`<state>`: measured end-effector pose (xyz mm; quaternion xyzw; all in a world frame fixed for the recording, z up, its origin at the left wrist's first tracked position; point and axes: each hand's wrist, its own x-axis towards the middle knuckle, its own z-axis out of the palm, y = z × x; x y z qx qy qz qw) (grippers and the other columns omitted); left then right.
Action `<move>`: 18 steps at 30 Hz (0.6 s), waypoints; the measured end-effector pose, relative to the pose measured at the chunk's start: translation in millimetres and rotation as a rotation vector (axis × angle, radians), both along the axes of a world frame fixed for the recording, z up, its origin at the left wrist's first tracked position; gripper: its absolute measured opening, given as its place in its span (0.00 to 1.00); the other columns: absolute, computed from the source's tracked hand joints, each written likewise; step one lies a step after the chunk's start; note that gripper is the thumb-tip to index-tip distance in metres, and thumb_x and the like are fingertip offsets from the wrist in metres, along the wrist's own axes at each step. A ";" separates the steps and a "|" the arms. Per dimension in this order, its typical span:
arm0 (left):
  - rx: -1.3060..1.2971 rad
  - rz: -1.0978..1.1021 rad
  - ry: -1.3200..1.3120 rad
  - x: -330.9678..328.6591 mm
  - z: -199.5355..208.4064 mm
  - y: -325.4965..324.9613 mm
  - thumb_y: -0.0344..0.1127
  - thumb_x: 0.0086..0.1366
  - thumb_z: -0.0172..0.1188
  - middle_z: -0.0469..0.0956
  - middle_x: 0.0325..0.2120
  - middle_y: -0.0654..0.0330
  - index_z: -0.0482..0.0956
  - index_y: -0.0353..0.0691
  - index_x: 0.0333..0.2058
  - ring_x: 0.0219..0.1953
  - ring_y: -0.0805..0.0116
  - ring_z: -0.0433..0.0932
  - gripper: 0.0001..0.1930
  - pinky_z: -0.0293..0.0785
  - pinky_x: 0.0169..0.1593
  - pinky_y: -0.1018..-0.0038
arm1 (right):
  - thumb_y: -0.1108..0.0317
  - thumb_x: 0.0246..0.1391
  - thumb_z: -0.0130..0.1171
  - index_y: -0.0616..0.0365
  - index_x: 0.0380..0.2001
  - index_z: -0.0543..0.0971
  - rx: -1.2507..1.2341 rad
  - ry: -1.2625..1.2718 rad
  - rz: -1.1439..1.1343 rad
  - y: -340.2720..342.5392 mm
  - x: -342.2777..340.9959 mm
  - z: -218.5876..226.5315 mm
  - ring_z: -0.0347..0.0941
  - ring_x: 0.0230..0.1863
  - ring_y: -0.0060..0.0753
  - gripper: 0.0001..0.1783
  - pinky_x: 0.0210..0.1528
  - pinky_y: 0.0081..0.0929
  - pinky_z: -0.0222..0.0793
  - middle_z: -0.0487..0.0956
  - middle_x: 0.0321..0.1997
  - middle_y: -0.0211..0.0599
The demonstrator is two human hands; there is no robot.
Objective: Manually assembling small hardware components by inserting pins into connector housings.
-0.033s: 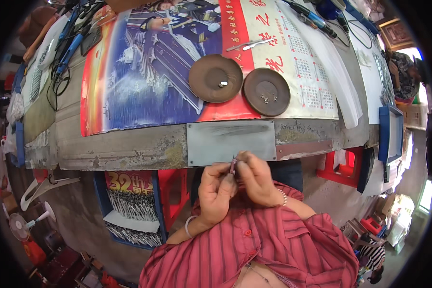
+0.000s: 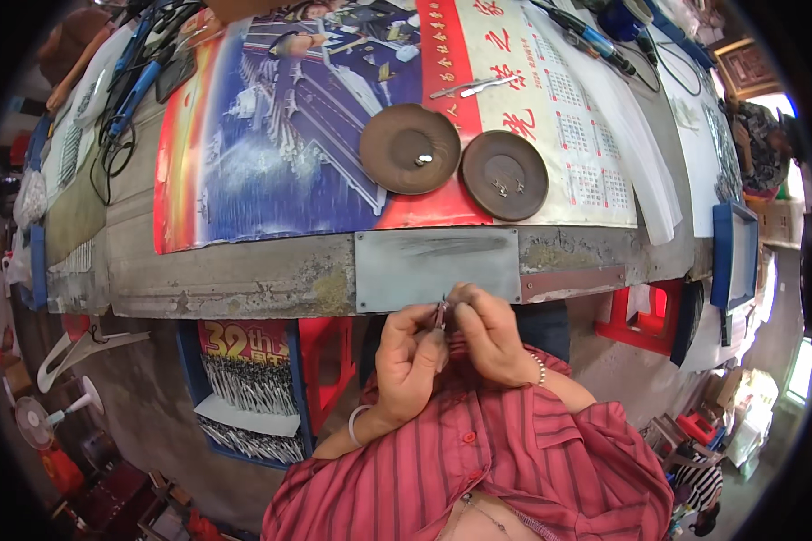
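Just in front of the bench edge, my two hands meet over a small, thin, dark piece [image 2: 441,316] with a slight purple tint. My left hand [image 2: 410,362] is closed, pinching this piece upright between thumb and fingers. My right hand [image 2: 489,335] is closed too, with fingertips pressed together at the piece's upper end; whatever they hold is too small to name. Beyond them a grey metal plate [image 2: 438,281] is fixed to the bench edge. Farther off lie two brown round dishes, one [image 2: 390,167] with small white bits, the other [image 2: 505,200] with tiny silvery bits.
A poster calendar [image 2: 271,203] covers the bench, with tweezers [image 2: 487,86] on it. Blue-handled tools [image 2: 140,97] with cables lie at the left. Below stands a blue crate [image 2: 192,370] of thin metallic pieces beside red stools [image 2: 329,361]. Other people sit at both sides.
The bench and dishes sit slightly farther right in the picture. My right hand has shifted a little right and down, still against the small piece; the left holds it as before.
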<state>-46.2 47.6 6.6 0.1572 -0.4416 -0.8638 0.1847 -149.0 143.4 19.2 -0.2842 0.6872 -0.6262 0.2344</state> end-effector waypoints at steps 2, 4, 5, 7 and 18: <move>-0.036 -0.021 0.021 3.7 0.6 -3.5 0.24 0.68 0.48 0.73 0.38 0.62 0.65 0.33 0.53 0.25 0.82 0.66 0.15 0.64 0.28 0.84 | 0.74 0.53 0.56 0.64 0.32 0.73 -0.059 0.146 0.021 -3.0 -7.0 3.4 0.71 0.25 0.38 0.05 0.28 0.28 0.68 0.74 0.28 0.41; -0.072 -0.039 0.037 9.5 -0.2 -6.0 0.24 0.68 0.48 0.74 0.38 0.61 0.65 0.33 0.55 0.26 0.82 0.67 0.16 0.65 0.28 0.84 | 0.76 0.51 0.55 0.65 0.31 0.71 -0.078 0.323 0.039 -11.1 -8.7 6.8 0.70 0.25 0.36 0.05 0.28 0.26 0.67 0.73 0.27 0.42; -0.158 -0.021 0.020 12.9 -2.4 -7.6 0.25 0.69 0.48 0.76 0.39 0.60 0.66 0.33 0.55 0.28 0.81 0.70 0.16 0.67 0.31 0.84 | 0.79 0.49 0.55 0.66 0.29 0.69 -0.095 0.500 0.041 -15.1 -8.1 7.7 0.68 0.25 0.35 0.05 0.28 0.25 0.66 0.71 0.26 0.42; -0.242 0.007 0.001 17.0 -3.8 -9.9 0.25 0.69 0.48 0.77 0.40 0.59 0.67 0.32 0.55 0.30 0.80 0.73 0.16 0.70 0.34 0.83 | 0.80 0.45 0.55 0.64 0.30 0.69 -0.123 0.545 0.049 -20.5 -3.8 5.0 0.67 0.24 0.39 0.08 0.28 0.29 0.64 0.70 0.24 0.42; -0.176 0.105 -0.002 23.7 -7.5 -17.1 0.26 0.69 0.48 0.79 0.36 0.60 0.68 0.32 0.53 0.29 0.82 0.72 0.14 0.68 0.32 0.86 | 0.73 0.59 0.50 0.63 0.34 0.68 -0.055 -0.170 0.058 -32.4 27.4 10.3 0.66 0.23 0.26 0.05 0.27 0.22 0.63 0.69 0.28 0.37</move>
